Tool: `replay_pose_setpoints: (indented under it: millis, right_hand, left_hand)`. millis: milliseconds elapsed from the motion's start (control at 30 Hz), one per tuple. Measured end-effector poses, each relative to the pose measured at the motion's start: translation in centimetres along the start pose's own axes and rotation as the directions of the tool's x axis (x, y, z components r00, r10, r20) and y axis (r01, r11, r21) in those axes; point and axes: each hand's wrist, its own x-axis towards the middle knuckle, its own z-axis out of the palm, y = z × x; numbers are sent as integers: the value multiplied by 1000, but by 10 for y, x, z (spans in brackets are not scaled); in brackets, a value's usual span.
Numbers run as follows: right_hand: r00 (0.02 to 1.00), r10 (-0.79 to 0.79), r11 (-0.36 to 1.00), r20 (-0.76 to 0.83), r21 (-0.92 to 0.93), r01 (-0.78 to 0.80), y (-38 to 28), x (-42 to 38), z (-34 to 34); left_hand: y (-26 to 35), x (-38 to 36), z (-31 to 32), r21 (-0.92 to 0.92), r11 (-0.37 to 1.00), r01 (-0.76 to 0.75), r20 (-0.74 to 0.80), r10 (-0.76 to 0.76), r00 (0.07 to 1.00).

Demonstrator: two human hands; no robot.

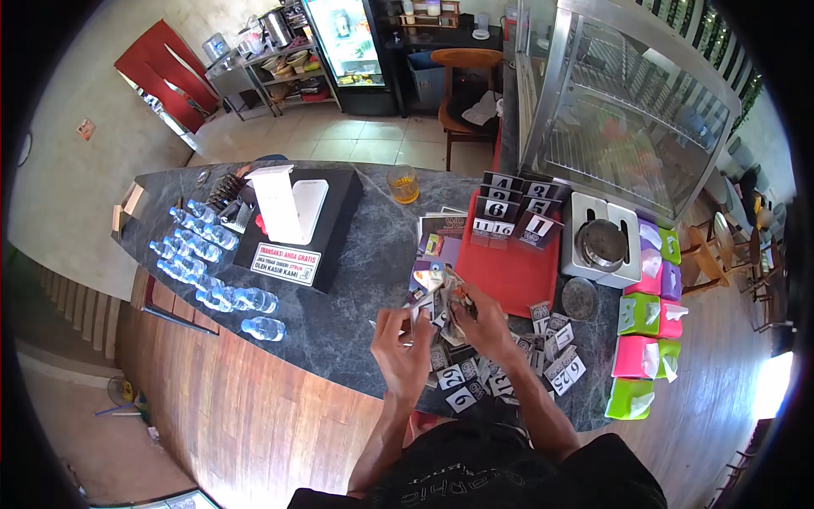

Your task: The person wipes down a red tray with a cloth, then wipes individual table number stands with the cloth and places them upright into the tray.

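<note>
My left hand (402, 349) is closed, its fingertips pinching a small black-and-white number card (420, 310). Close beside it, my right hand (485, 327) is closed around a loose bunch of small cards (458, 316); their faces are too blurred to read. Below both hands lies a spread pile of number cards (451, 377), some showing 29, 9, 13 and 25. Just beyond my right hand is a red tray (511, 278), with black number stands (539, 229) upright at its far end. Printed leaflets (431, 254) lie left of the tray.
Water bottles (197, 246) stand on the dark counter (360, 254) at left, beside a black cash-desk box (335, 212). A glass (403, 185) sits farther back. At right are a metal canister (600, 244), a round ashtray (580, 299), colourful tissue boxes (638, 356) and a glass display case (623, 119).
</note>
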Motion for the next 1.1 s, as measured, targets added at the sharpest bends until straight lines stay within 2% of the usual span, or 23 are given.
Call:
replay_pose_setpoints:
  millis: [33,67,133,167,233,267,333,400,433,467,500,533,600,633,700,767,800,867,900,967,1000,1067,1100]
  right_hand:
    - [997,-38,999,64,23,37,2,0,-4]
    - [997,-42,999,70,23,40,6,1,-11]
    - [925,142,955,354,198,-222,23,4,-28]
    - [937,88,928,339,314,-200,45,5,-32]
    - [960,127,806,249,538,-246,51,13,-44]
    - [933,141,641,331,688,-341,53,16,-50]
    - [895,230,677,382,597,-429,17,17,-56]
    - [865,62,656,497,634,-411,48,9,-41]
    - [843,-35,658,537,647,-385,53,7,-34]
    - [836,-84,526,543,737,-425,55,5,-28]
    - [834,-117,468,539,771,-432,51,2,-25]
    - [830,-148,406,538,798,-445,45,-1,-21]
    - [858,-136,380,495,826,-416,35,-5,-14]
    - [867,-98,392,489,820,-418,36,-7,-13]
    - [875,-58,400,481,814,-421,38,-9,-17]
    - [833,138,573,535,643,-508,42,-8,-28]
    - [884,122,667,450,623,-409,37,-6,-25]
    - [990,73,910,123,397,-117,11,2,-24]
    - [990,138,969,33,202,-142,13,4,-26]
    - [963,268,924,24,276,-264,10,7,-36]
    - [976,218,951,-18,229,-208,9,4,-37]
    - [993,113,955,-14,276,-105,3,-6,-22]
    - [999,-6,990,-31,143,10,8,-15,-8]
  left_hand:
    - [-3,1,-3,37,999,5,-19,-4,1000]
    - [-6,2,-3,-8,1000,23,-21,-23,1000]
    - [-12,4,-7,-14,999,52,-18,-52,998]
    - [-15,5,-10,-22,996,81,-4,-81,997]
    - [-21,10,-21,11,1000,29,42,-30,999]
    - [-23,11,-25,40,999,-22,95,18,995]
    - [-23,12,-27,-32,999,0,157,5,988]
    - [-26,13,-26,-98,993,-64,332,93,939]
    - [-28,13,-22,-270,960,80,313,9,950]
    - [-31,15,-18,-432,877,211,306,-77,949]
    - [-41,16,-20,-424,859,289,345,-142,928]
    - [-44,16,-20,-423,860,286,339,-142,930]
    - [-48,13,-22,-454,791,411,438,-204,876]
    - [-52,11,-23,-485,736,472,457,-246,855]
    - [-50,4,-22,-499,716,489,457,-261,850]
    - [-54,-1,-22,-516,693,504,448,-284,848]
    - [-57,-3,-22,-514,691,509,450,-288,845]
    - [-61,-2,-19,-590,596,545,412,-359,838]
    - [-60,0,-21,-595,587,549,391,-385,836]
    - [-68,1,-24,-687,509,519,370,-370,852]
    - [-64,2,-22,-655,580,485,277,-412,868]
    - [-61,2,-18,-565,701,435,176,-412,894]
    - [-56,1,-12,-534,739,412,102,-427,898]
